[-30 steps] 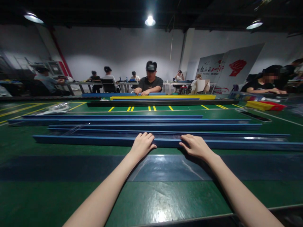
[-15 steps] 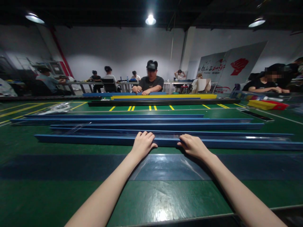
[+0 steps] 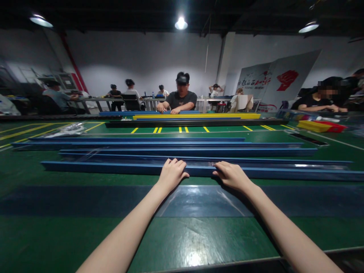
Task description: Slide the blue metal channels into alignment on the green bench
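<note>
Clock centre taken midway between the hands. At six o'clock, nearest, a stretch of green tabletop [image 3: 193,235], then a clear strip [image 3: 196,201] laid flat, crosswise, apart from the blue rail [image 3: 113,167]. At centre, the same rail, running from nine to three o'clock.

At nine o'clock, with the left hand [image 3: 173,173]: gripping the rail's near wall, fingers curled over the rim, thumb on the near side. At three o'clock, with the right hand [image 3: 229,173]: gripping the same wall, fingers bent over it. Cannot tell how firmly, nor what the fingertips touch inside.

For a good hold, in judgement: press evenly with both hands, wrists low, thumbs level. Avoid twisting so long a piece; avoid dragging forearms across the strip.

Just beyond, at twelve, more blue rails [image 3: 227,152]. Farther, at twelve, a black bar [image 3: 170,123], then a yellow bar [image 3: 196,116]; between two and three, a yellow tray [image 3: 314,126]. Farthest, at twelve, a seated person [image 3: 182,101].
</note>
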Action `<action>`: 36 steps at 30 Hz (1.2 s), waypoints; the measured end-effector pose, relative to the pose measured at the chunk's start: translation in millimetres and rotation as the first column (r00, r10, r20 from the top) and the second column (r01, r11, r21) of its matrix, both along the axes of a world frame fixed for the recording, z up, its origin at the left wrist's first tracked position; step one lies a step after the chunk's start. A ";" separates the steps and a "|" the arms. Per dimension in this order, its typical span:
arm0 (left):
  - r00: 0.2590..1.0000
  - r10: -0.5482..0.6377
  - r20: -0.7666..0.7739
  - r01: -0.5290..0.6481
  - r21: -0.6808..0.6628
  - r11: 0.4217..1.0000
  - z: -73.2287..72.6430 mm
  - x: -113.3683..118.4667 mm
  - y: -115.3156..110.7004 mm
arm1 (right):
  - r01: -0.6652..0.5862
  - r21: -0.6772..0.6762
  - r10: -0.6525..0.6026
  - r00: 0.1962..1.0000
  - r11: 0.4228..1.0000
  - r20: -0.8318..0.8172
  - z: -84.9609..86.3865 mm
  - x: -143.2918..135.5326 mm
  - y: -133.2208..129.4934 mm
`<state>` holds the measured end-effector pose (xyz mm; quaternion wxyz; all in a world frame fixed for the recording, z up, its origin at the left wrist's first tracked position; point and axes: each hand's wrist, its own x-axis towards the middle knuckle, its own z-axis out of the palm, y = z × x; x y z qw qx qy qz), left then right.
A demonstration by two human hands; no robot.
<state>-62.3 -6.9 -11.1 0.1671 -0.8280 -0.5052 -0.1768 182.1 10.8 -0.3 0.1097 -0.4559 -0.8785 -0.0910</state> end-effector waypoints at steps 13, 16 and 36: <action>1.000 0.016 -0.026 -0.016 0.000 1.000 -0.2 -0.6 0.2 | -0.076 -0.032 0.073 0.995 0.997 -0.073 1.0 -5.8 -2.6; 0.999 0.018 -0.029 -0.018 -0.001 1.000 0.1 -0.3 0.0 | -0.067 -0.048 0.064 0.995 0.997 -0.072 2.3 -9.3 -3.1; 0.999 0.029 -0.033 -0.029 -0.012 1.000 2.1 0.2 0.2 | -0.025 -0.099 0.014 0.994 0.995 -0.110 3.4 -12.5 -1.5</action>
